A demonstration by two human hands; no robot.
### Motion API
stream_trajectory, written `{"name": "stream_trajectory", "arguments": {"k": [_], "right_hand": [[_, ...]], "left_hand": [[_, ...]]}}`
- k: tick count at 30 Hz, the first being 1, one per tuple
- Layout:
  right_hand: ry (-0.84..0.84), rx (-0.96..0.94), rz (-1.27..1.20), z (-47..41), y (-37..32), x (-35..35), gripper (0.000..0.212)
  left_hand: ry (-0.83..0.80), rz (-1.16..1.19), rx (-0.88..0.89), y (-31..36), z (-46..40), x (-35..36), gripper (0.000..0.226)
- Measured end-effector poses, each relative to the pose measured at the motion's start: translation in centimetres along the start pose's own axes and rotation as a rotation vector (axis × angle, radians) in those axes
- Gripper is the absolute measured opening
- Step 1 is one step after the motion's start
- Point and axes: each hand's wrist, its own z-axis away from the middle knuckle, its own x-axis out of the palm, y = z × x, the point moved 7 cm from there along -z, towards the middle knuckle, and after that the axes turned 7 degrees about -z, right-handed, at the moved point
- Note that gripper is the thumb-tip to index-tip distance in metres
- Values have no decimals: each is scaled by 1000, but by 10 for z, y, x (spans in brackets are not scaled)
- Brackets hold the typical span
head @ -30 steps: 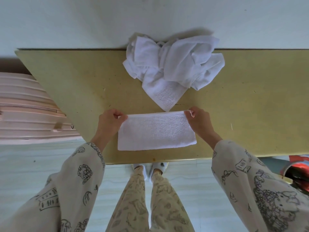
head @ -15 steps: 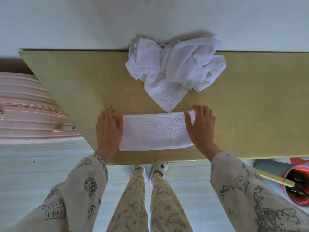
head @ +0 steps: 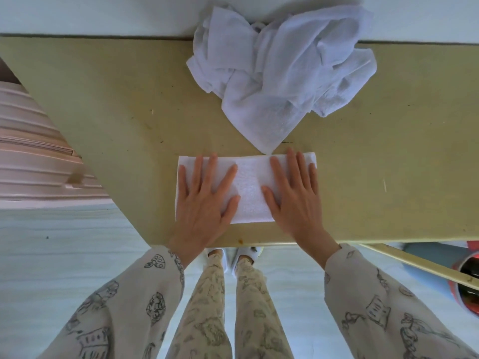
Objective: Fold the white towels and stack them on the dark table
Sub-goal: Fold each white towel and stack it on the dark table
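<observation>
Table (head: 103, 104) fills mid-frame; crumpled towel pile (head: 280, 73) at upper centre waits unfolded; folded towel (head: 248, 187) at centre lies under left hand (head: 204, 200) and right hand (head: 295, 195), flat, fingers spread, gripping nothing; no stack yet

Just one cam, head-mounted, wide-angle, looking pretty much straight down from above w/ the wall edge at the top of frame. It sits close over the near edge of the flat yellowish-tan table (head: 108, 104), and the person's patterned beige trouser legs (head: 207, 307) show at the bottom. No 2nd view, so no overlap.
</observation>
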Motion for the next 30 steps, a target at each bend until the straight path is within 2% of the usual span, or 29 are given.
{"name": "stream_trajectory", "arguments": {"k": [6,9,10,12,14,16,17,22,26,28,30], "right_hand": [[-23,-6,93,0,4,4,61],[-51,-6,85,0,4,4,61],[-60,1,71,0,4,3,61],[-55,16,33,1,1,-1,61],[-31,-13,1,1,-12,-4,59],[-26,-73,-20,0,-32,-2,56],[-34,-95,-23,0,-40,2,55],[-81,-123,17,0,-52,21,57],[-80,-132,21,1,-52,21,58],[-84,-130,19,0,-53,22,58],[-84,-127,19,0,-52,22,58]], "left_hand": [[-28,-31,3,3,-3,3,58],[39,199,-13,-1,0,-7,51],[86,341,-76,-9,3,-15,48],[206,538,-324,-33,14,-28,41],[255,514,-627,-59,30,-33,30],[136,507,-839,-73,40,-26,29],[66,515,-879,-74,41,-22,32],[-92,540,-887,-62,37,-20,41],[-137,583,-896,-60,31,-25,27],[-164,672,-918,-60,31,-25,21],[-195,811,-971,-64,31,-22,26]]}}
